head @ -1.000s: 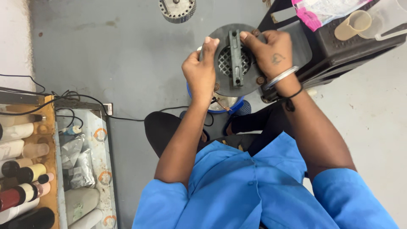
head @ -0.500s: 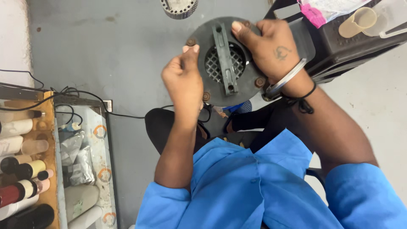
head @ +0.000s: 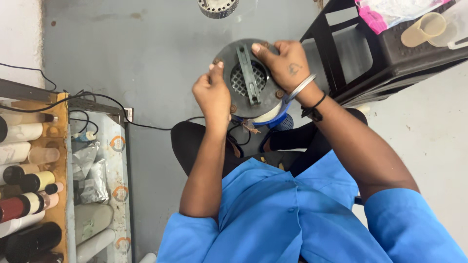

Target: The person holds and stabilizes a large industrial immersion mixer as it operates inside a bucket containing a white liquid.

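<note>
I hold a round dark grey metal motor part [head: 246,100] over my lap; it has a flat bar across a meshed middle opening and rusty bolts at its rim. My right hand [head: 282,65] grips its upper right edge, thumb on the face near the bar. My left hand [head: 212,95] pinches the left rim at a small rusty bolt, fingers closed on it. A blue piece [head: 278,119] shows beneath the part's lower edge.
A black plastic stool [head: 370,58] with a beige cup [head: 421,29] and pink-edged bag stands at right. A wooden rack of thread cones [head: 24,185] with a glass shelf sits at left, a black cable [head: 97,104] beside it. Another round metal part [head: 218,7] lies on the grey floor above.
The motor part has shifted and tilted slightly in my hands. My left hand moved from the top rim down to the left edge, onto a bolt.
</note>
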